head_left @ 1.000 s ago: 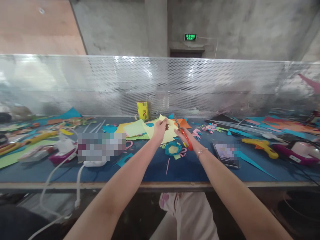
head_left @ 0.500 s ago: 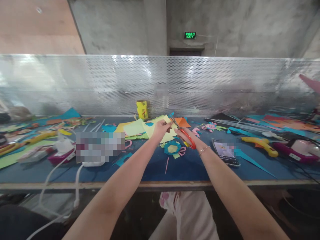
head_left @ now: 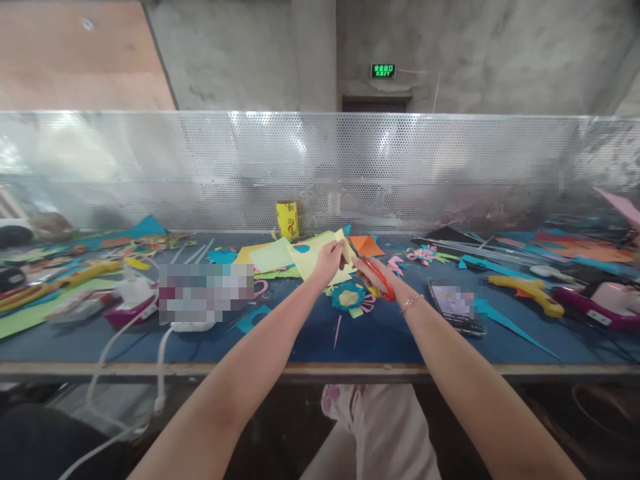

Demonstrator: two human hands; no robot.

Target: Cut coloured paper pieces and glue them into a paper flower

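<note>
My left hand (head_left: 327, 262) is closed on a piece of pale yellow paper (head_left: 347, 248), pinching it above the table. My right hand (head_left: 369, 268) grips a pair of scissors (head_left: 385, 285) by its red handles. The scissor blades run along the right side of the held paper; whether they are apart is hard to see. Just below the hands lies a blue paper flower (head_left: 348, 297) with a pale yellow centre. A larger pale yellow sheet (head_left: 310, 259) with a blue spot is behind my left hand.
A yellow roll (head_left: 287, 220) stands by the perforated metal screen (head_left: 220, 173). To the right are a phone (head_left: 456, 308) and a yellow glue gun (head_left: 529, 292). Paper scraps, a pink paper flower (head_left: 423, 254) and a white cable (head_left: 161, 367) lie around.
The scissor blades now lie against the edge of the yellow paper, which shows more fully between my hands. The view has shifted slightly; both hands keep their grip.
</note>
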